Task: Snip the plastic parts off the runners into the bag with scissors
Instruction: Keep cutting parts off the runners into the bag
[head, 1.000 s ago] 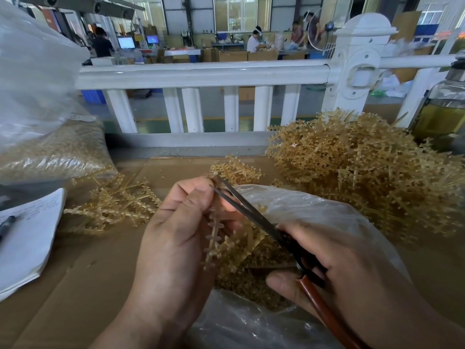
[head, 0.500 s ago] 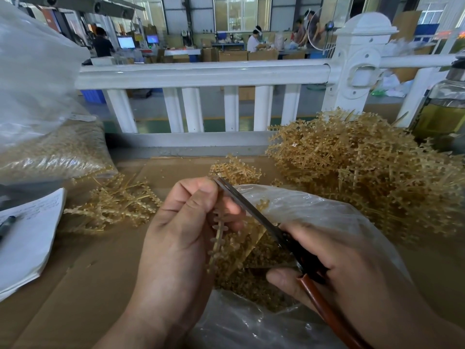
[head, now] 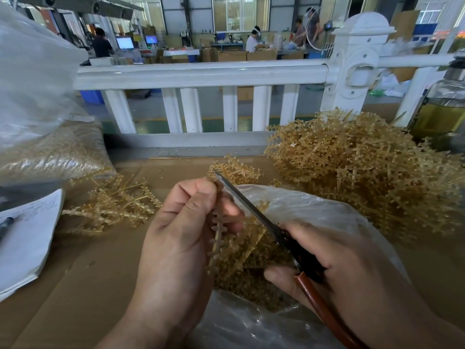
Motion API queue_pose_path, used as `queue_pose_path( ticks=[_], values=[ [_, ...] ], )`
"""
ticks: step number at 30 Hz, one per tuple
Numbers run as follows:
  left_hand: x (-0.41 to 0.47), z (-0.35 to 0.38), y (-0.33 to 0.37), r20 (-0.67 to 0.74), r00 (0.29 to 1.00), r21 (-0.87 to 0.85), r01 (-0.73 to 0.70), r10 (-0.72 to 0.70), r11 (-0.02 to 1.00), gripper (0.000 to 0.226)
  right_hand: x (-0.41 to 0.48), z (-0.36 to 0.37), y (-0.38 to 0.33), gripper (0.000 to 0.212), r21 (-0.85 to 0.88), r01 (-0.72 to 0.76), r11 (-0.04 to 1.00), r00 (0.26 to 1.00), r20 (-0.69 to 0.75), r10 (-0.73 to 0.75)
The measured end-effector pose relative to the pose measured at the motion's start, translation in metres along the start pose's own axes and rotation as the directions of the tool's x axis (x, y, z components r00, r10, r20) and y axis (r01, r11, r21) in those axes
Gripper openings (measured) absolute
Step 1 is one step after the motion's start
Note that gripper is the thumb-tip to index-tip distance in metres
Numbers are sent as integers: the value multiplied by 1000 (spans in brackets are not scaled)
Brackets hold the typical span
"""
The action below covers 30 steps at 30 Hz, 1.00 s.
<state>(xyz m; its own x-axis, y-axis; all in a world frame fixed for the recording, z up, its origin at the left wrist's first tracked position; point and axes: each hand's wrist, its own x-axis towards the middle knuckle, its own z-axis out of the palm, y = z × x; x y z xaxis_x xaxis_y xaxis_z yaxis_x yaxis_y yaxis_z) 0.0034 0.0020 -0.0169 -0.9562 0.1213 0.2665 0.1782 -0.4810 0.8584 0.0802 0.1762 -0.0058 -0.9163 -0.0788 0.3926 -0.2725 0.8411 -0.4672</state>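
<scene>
Cardboard tabletop [head: 100,285], spiky amber runners [head: 364,177].

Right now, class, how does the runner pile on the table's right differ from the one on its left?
The right pile is heaped high and dense; the left pile is low and sparse. The right pile lies beside a glass bottle, the left pile beside white paper. Both are tan plastic runners.

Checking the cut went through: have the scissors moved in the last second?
Yes. The scissors have closed at the runner, and their tip sits slightly nearer the fence.
</scene>
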Motion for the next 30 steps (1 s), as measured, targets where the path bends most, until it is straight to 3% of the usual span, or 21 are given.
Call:
queue_pose_path(
  ticks=[13, 30],
  values=[
    [-2, 2, 2, -3, 1000, 11, -1, 1, 1000, 15, 0, 1, 3, 48, -52, 10, 999, 1000, -1, -10],
    [-2, 4, 3, -11, 1000, -2, 20, -20, 1000, 18, 2, -2, 3, 51, 2, 2, 1000, 1000, 21, -2]
  ],
)
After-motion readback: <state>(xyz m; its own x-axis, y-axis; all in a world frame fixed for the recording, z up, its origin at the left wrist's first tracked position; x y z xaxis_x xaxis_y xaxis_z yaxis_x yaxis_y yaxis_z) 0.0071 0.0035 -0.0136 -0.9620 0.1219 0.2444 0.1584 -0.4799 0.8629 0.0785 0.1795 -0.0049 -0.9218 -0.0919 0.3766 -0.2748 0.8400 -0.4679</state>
